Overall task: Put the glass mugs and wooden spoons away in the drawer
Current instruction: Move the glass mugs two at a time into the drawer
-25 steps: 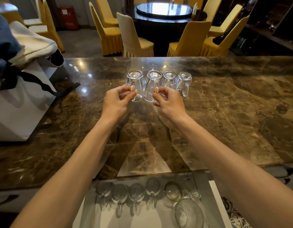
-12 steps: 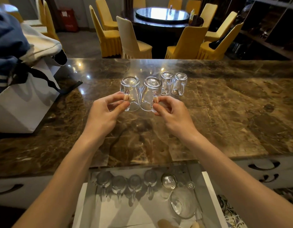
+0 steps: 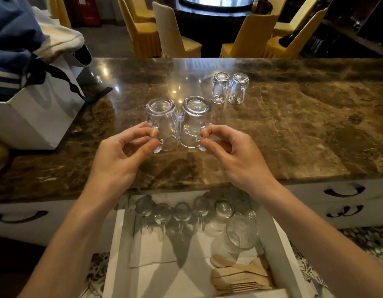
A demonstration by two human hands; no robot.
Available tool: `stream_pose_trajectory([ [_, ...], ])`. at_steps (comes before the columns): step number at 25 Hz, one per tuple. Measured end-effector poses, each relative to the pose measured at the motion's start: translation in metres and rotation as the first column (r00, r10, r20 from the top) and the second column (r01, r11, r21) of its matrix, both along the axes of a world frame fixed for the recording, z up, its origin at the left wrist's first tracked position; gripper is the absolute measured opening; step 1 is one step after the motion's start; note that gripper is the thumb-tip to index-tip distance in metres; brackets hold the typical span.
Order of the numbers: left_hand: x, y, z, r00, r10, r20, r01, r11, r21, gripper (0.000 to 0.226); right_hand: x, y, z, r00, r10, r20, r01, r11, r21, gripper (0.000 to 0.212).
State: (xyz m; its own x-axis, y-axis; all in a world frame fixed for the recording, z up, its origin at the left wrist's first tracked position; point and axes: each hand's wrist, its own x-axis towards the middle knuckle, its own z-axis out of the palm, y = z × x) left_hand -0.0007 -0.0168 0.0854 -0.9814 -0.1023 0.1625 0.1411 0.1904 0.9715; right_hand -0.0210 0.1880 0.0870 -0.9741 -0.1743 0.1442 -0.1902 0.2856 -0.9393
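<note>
Left grip (image 3: 121, 157): thumb and forefinger pinch the handle of one glass mug (image 3: 164, 122), the other fingers curl loosely behind. Right grip (image 3: 236, 157): same pinch, thumb and forefinger on the handle of a second glass mug (image 3: 195, 123).

Both held mugs are upside down, bases up and tipped toward me. They are side by side and touching or nearly so, each handle turned out toward its own grip. They are over the middle of the worktop (image 3: 293, 136), nearer its near edge than its far edge. I cannot tell whether their rims clear the stone.

Two more glass mugs (image 3: 220, 89) stand inverted farther back, toward the far edge and a little right of centre. They are just beside each other, handles facing me, and well apart from my grips.

Below the near edge the drawer (image 3: 118, 244) is pulled open. Along its back is a row of inverted mugs (image 3: 182, 211) on a white liner, handles toward me. Right of that row is a larger round glass vessel (image 3: 241, 234); how it lies is unclear through the glare. Wooden spoons (image 3: 235, 274) lie stacked in the drawer's front right corner.

At the worktop's left edge stands a white paper bag (image 3: 36, 117) with dark ribbon handles, cloth bulging from the top. Yellow-covered chairs (image 3: 143, 33) stand beyond the far edge.
</note>
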Motion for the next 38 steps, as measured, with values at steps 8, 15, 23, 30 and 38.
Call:
stream_pose_trajectory([
  [8, 0.056, -0.008, -0.009, 1.0, 0.02, 0.016, -0.02, 1.0, 0.008, 0.023, 0.048, 0.0, -0.016, 0.997, 0.056, 0.061, -0.054, 0.998, -0.044, 0.01],
  [15, 0.107, -0.021, -0.044, 0.984, 0.034, 0.175, -0.027, 0.999, -0.04, 0.021, 0.095, -0.003, -0.051, 0.968, 0.163, 0.189, -0.148, 0.985, -0.088, 0.017],
  [23, 0.139, -0.028, -0.088, 0.926, 0.008, 0.376, 0.01, 0.999, -0.044, 0.02, 0.119, -0.013, -0.091, 0.924, 0.148, 0.353, -0.164, 0.986, 0.016, 0.01],
  [30, 0.135, -0.031, -0.126, 0.885, 0.028, 0.465, 0.068, 0.98, -0.189, 0.012, 0.122, -0.025, -0.123, 0.855, 0.104, 0.509, -0.188, 0.975, 0.116, 0.013],
  [38, 0.131, -0.033, -0.162, 0.858, 0.044, 0.511, 0.142, 0.937, -0.319, 0.009, 0.118, -0.032, -0.158, 0.815, 0.057, 0.577, -0.241, 0.938, 0.248, 0.009],
])
